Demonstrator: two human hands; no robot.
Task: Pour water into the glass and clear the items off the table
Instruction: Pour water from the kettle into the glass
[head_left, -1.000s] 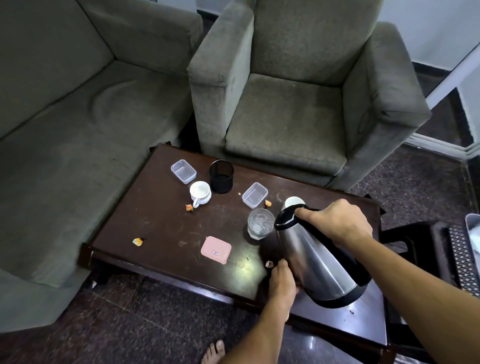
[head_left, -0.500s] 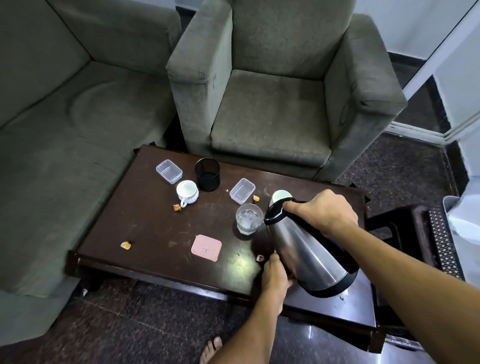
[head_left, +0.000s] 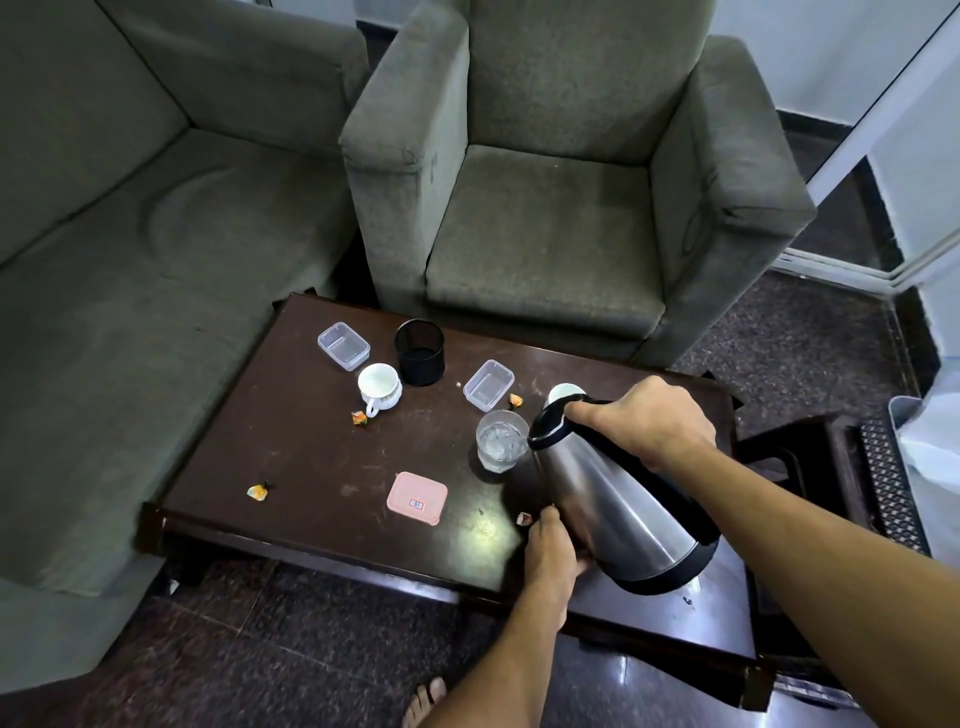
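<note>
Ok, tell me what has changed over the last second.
Nothing among the things visibly moved; only the view shifted. The kettle stays tilted with its spout at the glass. The right hand still grips its handle and the left hand still cups its lower side. The white cup and pink lid lie where they were on the table.

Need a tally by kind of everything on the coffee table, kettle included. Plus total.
kettle: 1
glass: 1
white cups: 2
clear plastic tubs: 2
black mesh cup: 1
pink lid: 1
small wrappers or scraps: 4
Total: 12
</note>
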